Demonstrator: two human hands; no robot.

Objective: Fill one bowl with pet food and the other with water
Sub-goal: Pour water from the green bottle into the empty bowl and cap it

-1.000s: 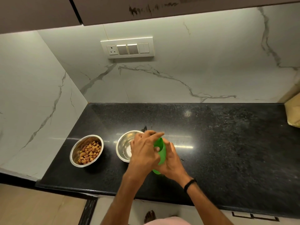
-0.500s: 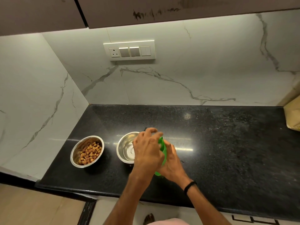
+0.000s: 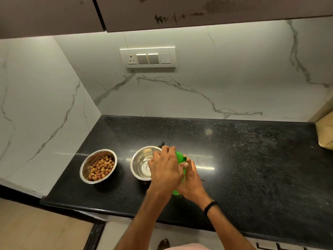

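Little has changed since the earlier frame: the green bottle (image 3: 179, 156) is still held beside the empty bowl (image 3: 142, 165), the left hand (image 3: 165, 169) with fingers clamped on its top, the right hand (image 3: 191, 181) wrapped round its body. The top is best twisted with the body kept upright, so nothing is spilled on the surface (image 3: 252, 168)

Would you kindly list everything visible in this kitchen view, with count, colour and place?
food bowl: 1, steel with brown kibble, left part of the counter.
second bowl: 1, steel, right of the food bowl, partly behind the left hand.
green container: 1, green, held beside the second bowl.
counter: 1, black speckled, below the marble wall.
switch panel: 1, white, on the marble wall.
bag: 1, tan, counter's right edge, cut off.
wristband: 1, black, right wrist.
left hand: 1, gripping the container's top.
right hand: 1, gripping the container's body.
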